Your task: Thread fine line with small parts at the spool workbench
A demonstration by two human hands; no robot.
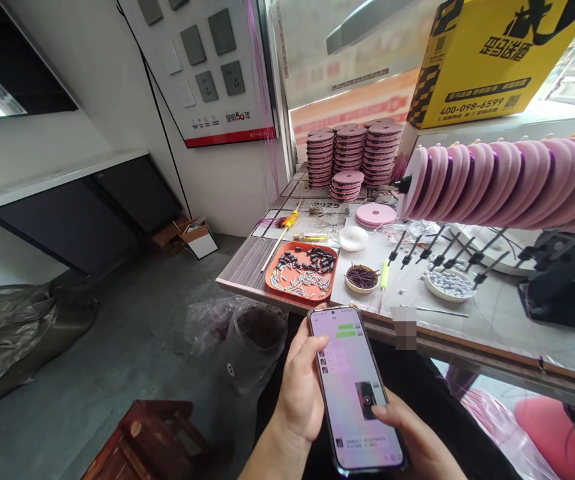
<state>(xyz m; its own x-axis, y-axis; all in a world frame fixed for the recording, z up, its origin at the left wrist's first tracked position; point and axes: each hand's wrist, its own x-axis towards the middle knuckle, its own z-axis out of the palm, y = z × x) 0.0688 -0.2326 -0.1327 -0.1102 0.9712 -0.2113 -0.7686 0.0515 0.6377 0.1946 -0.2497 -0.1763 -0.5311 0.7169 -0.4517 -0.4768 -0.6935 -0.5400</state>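
Note:
A smartphone [350,363] is held upright over my lap, with a chat page lit on its screen. My left hand [300,393] wraps around its left side, the thumb lying over the screen's edge. At the lower right, my right hand [417,433] grips the phone and its thumb touches a dark picture in the chat; the other fingers are hidden. Just beyond the phone is the table [247,270]. On it, an orange tray [287,295] holds small black and silvery metal parts. To its right are a small dish of dark thin pieces [362,277] and a yellow-green-handled tool [384,273].
Pink spools [350,157] stand stacked at the back; more spools [497,177] sit in a row on a rod at right. A bowl of pale beads [450,285] lies below them. A lined bin [257,340] and a wooden stool [140,440] are left of my legs.

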